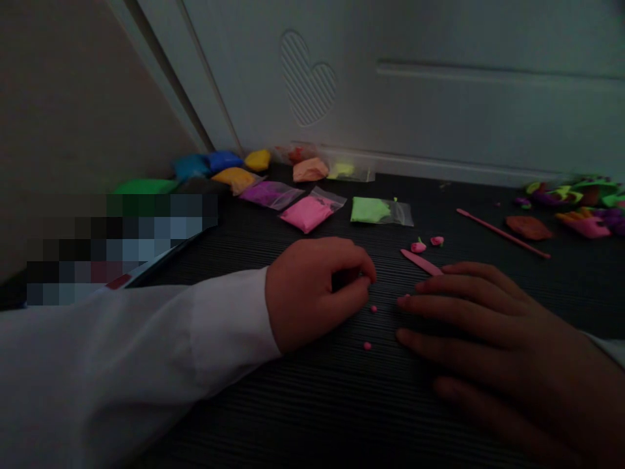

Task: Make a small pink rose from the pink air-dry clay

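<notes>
From my end of the link, the head view shows me a dark tabletop (303, 404) in dim light. The left hand (310, 293) comes in from the left, thumb and index finger curled until their tips almost meet; I can't tell whether something is pinched between them. Just right of those tips I see a small pink ball (374, 309), with a second pink ball (367, 346) nearer me. The right hand (508, 345) lies low with its fingers spread, relaxed rather than gripping, one fingertip at a pink piece (402, 301). Just beyond that hand are a flat pink tool (420, 262) and two pink buds (418, 247). Farther right I make out a pink stick (502, 232) and a reddish-brown lump (528, 227). On the far side, left of the buds, lie a green packet (370, 210) and a pink packet (307, 213).
</notes>
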A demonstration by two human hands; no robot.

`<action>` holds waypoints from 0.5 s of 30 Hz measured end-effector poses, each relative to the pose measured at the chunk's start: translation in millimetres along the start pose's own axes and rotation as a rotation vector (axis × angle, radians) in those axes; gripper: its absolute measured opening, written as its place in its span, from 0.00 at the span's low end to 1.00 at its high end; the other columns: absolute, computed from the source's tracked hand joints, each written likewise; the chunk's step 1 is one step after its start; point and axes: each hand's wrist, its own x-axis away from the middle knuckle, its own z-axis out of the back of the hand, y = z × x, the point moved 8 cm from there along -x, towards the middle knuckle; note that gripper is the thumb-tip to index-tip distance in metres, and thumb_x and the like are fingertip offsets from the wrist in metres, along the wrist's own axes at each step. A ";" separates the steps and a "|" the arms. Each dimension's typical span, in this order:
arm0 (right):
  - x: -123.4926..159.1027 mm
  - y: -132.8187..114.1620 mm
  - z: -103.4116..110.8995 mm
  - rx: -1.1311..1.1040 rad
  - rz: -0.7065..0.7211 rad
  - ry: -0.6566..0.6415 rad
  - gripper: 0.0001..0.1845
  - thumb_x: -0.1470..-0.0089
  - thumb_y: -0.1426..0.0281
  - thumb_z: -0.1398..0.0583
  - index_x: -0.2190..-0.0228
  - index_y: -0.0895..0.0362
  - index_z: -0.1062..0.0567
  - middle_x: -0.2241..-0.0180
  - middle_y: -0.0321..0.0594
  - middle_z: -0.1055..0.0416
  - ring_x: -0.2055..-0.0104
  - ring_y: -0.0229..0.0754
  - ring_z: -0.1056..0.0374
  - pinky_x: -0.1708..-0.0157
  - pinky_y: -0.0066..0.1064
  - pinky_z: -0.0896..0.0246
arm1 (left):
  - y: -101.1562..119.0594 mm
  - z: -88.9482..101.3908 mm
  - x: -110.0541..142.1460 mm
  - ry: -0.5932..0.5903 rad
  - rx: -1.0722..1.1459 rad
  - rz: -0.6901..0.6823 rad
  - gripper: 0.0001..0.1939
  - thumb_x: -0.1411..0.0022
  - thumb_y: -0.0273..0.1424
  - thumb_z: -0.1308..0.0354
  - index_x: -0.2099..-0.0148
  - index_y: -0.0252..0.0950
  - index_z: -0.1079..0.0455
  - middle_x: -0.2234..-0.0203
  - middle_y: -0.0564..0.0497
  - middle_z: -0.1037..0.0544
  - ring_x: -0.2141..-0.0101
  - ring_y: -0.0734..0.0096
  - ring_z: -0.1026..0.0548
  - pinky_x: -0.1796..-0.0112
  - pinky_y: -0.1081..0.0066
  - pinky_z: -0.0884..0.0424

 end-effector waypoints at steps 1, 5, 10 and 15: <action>0.1 0.0 -0.7 0.003 0.003 -0.009 0.20 0.51 0.70 0.43 0.54 0.47 0.32 0.48 0.28 0.38 0.49 0.46 0.44 0.51 0.46 0.51 | -0.1 0.2 0.0 0.003 -0.001 0.002 0.06 0.46 0.26 0.48 0.67 0.35 0.30 0.76 0.56 0.30 0.72 0.78 0.32 0.70 0.78 0.39; 1.2 0.1 -0.5 -0.004 -0.017 -0.012 0.19 0.50 0.69 0.44 0.54 0.48 0.32 0.48 0.30 0.38 0.49 0.46 0.45 0.51 0.46 0.50 | -0.8 -0.3 -0.4 -0.004 -0.005 0.009 0.06 0.46 0.26 0.48 0.66 0.35 0.30 0.76 0.56 0.31 0.72 0.78 0.32 0.69 0.78 0.39; 2.6 -0.9 -0.5 0.008 0.005 0.000 0.22 0.50 0.69 0.44 0.51 0.48 0.34 0.48 0.32 0.38 0.49 0.48 0.45 0.53 0.47 0.48 | -0.1 -0.5 -0.4 -0.010 -0.008 0.004 0.07 0.46 0.26 0.48 0.66 0.35 0.30 0.76 0.56 0.30 0.72 0.78 0.32 0.70 0.77 0.39; 4.8 -0.6 0.5 0.002 0.003 0.030 0.23 0.50 0.68 0.45 0.50 0.51 0.35 0.48 0.39 0.40 0.49 0.50 0.46 0.55 0.47 0.47 | 0.1 -0.2 0.0 -0.005 -0.003 0.003 0.07 0.46 0.26 0.49 0.66 0.35 0.30 0.75 0.56 0.30 0.72 0.77 0.32 0.70 0.76 0.39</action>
